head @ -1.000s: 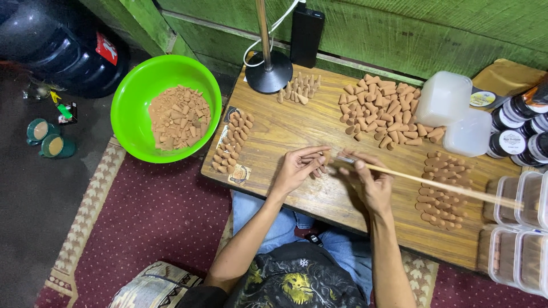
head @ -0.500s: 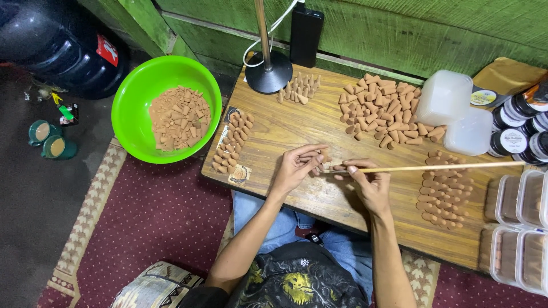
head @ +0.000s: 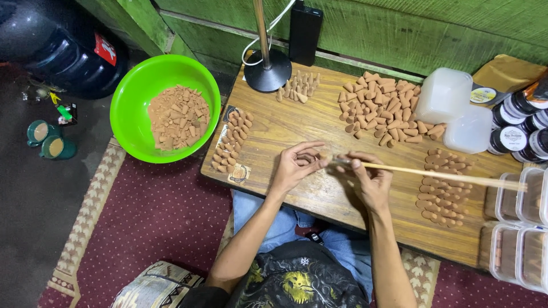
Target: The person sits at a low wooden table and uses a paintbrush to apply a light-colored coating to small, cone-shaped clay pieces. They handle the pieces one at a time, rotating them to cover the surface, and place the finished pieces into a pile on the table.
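My left hand (head: 295, 165) hovers over the middle of the low wooden table (head: 319, 197), its fingertips pinching a small tan cone (head: 326, 155). My right hand (head: 368, 179) grips a long thin wooden stick (head: 451, 178) that points right across the table, its near tip meeting the cone between my hands. Piles of tan cones lie around: a large heap (head: 382, 105) at the back, a group (head: 442, 188) to the right under the stick, a row (head: 233, 140) at the left edge.
A green bowl (head: 128, 122) of cones sits on the floor to the left. A black lamp base (head: 268, 71) and a few upright cones (head: 299, 88) stand at the back. White plastic tubs (head: 445, 94), dark-lidded jars (head: 516, 128) and clear boxes (head: 516, 228) crowd the right side.
The stick has swung from pointing down-right to nearly level, then dipped slightly. Both hands stayed together at the table's middle, working the cone on the stick's tip.
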